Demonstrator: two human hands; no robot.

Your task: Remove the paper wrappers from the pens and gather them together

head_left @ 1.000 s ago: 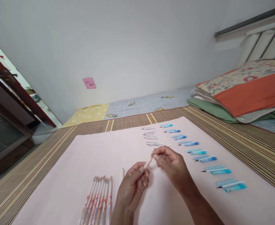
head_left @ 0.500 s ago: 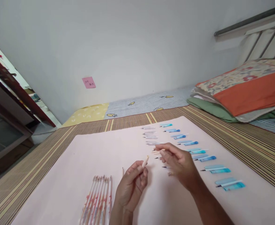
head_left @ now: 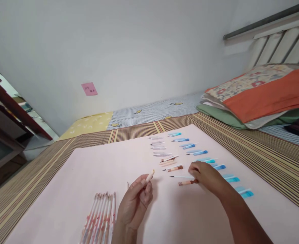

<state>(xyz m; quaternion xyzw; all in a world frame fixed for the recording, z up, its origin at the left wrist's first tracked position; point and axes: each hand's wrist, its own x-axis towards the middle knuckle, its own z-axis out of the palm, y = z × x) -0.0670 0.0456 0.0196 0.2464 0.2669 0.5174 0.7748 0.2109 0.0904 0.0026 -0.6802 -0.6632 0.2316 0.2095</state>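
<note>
My left hand is closed round a cream pen barrel, its end pointing up and right. To the right, my right hand has its fingers pinched at the rear end of a white pen refill with a dark tip, which lies on the pink sheet. Just below those fingers is a brown and peach pen part. Above it lie another peach part with a brown end and a peach barrel. The right fingertips are partly hidden.
Blue pen parts with refills form a slanting row at right. Pale lilac pen parts lie farther back. Several pink-patterned pens lie side by side at lower left. Folded bedding is stacked at right, beyond the pink sheet.
My right hand has moved right and down to the rear end of the white refill, uncovering the peach parts. The left hand still holds the barrel. The view has shifted slightly.
</note>
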